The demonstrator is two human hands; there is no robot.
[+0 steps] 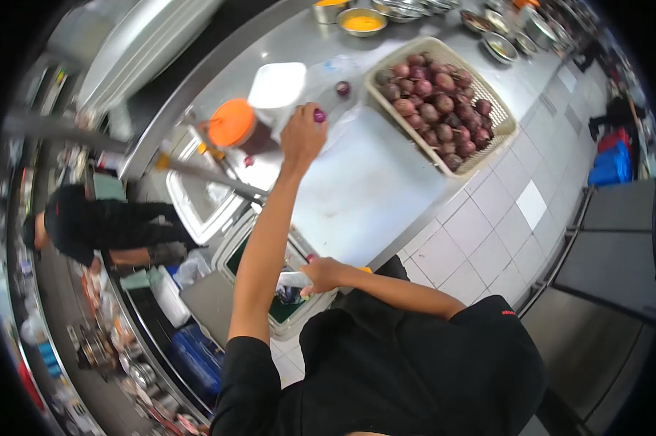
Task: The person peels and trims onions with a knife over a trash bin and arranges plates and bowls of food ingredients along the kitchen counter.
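My left hand reaches over the far left of the white cutting board, its fingers closed around a peeled purple onion. Just beyond it are a white container and a loose onion on clear plastic. Close to my body, my right hand grips a knife, its broad pale blade pointing left. The blade is over an open bin with dark scraps inside. My fingers hide most of the handle.
A cream basket heaped with red onions stands at the board's right. An orange-lidded tub is on the left. Metal bowls line the back of the steel counter. Another person bends over a counter at far left.
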